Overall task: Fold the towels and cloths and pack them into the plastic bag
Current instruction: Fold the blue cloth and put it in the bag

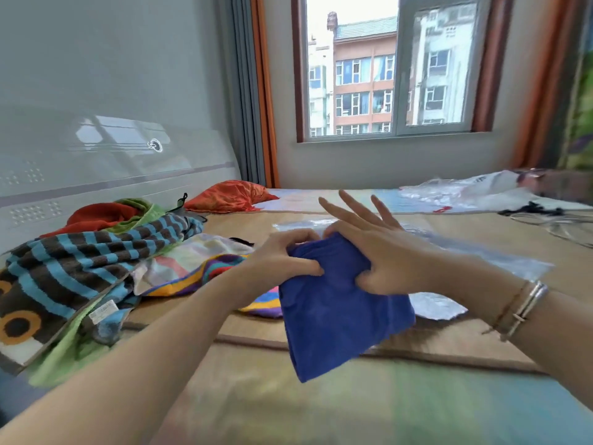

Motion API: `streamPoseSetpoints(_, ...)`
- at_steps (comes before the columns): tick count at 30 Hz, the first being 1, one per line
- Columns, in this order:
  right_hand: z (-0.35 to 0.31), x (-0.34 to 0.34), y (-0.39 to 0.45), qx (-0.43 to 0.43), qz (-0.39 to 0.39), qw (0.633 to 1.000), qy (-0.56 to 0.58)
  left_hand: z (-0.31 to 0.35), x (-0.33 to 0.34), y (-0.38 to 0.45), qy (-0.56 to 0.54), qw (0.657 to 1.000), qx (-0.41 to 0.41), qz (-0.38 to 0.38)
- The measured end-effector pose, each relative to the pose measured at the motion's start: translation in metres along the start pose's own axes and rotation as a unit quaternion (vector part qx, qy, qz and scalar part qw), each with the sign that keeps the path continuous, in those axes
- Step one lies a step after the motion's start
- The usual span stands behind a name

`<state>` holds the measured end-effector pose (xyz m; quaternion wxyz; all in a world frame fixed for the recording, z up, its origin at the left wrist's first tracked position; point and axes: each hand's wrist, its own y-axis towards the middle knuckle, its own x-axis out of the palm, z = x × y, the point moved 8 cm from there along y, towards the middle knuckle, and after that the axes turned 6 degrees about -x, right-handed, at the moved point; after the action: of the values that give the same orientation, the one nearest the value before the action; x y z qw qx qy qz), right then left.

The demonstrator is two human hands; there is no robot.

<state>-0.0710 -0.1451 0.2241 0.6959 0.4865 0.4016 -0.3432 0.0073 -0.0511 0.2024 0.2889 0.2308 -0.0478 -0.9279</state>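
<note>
A folded blue cloth (337, 316) hangs in the air above the bed, held at its top edge by both hands. My left hand (282, 255) grips its upper left corner with curled fingers. My right hand (375, 252) pinches the upper right part between thumb and forefinger, the other fingers spread straight. A clear plastic bag (500, 252) lies flat on the bed just behind and to the right of the cloth. To the left lies a heap of towels: a blue-and-brown striped one (90, 261), a multicoloured one (199, 268), a green one (64, 351) and a red one (99, 216).
The bed (288, 403) is covered with a mat. An orange pillow (227, 195) lies at the back by the headboard (96, 175). More plastic bags (465, 192) and dark cables (539, 210) lie at the far right. A window is in the wall behind.
</note>
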Motion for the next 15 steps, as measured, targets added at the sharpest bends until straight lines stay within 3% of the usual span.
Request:
streamPoseSetpoints(6, 0.067, -0.017, -0.088, 0.107, -0.052, 0.992, -0.03, 0.017, 0.099, 0.058, 0.011, 0.996, -0.006, -0.093)
streamPoseSetpoints(12, 0.125, -0.017, -0.164, 0.246, -0.091, 0.962, -0.072, -0.002, 0.15, 0.122, -0.037, 0.997, -0.055, 0.029)
streamPoseSetpoints(15, 0.136, -0.02, -0.191, 0.282, -0.086, 0.951, -0.095, -0.012, 0.171, 0.14, 0.172, 0.982, 0.034, 0.076)
